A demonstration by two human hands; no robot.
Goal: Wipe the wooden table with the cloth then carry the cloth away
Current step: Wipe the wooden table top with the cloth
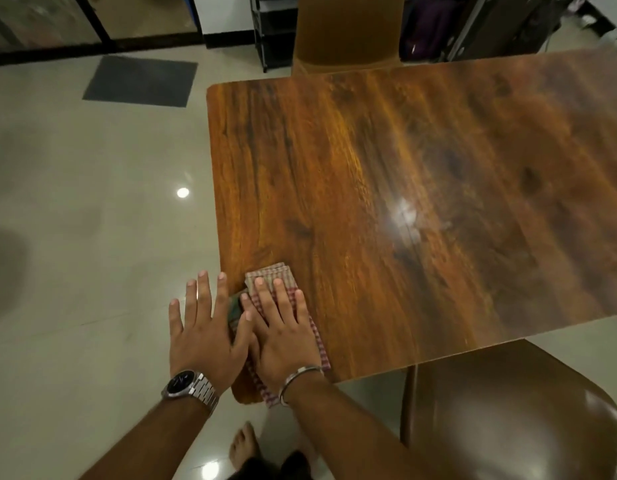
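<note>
A folded red-and-white checked cloth [287, 276] lies at the near left corner of the glossy wooden table [421, 202]. My right hand [283, 330], with a metal bangle at the wrist, presses flat on the cloth, fingers spread. My left hand [206, 327], wearing a steel watch, hovers flat over the table's left edge; its thumb touches the cloth's left side, its fingers are apart and it holds nothing. Most of the cloth is hidden under my right hand.
A brown chair [515, 417] stands tucked at the near right of the table, another chair [348, 29] at the far side. A grey mat [140, 80] lies on the shiny tiled floor [92, 237] at far left. My bare foot [244, 452] shows below.
</note>
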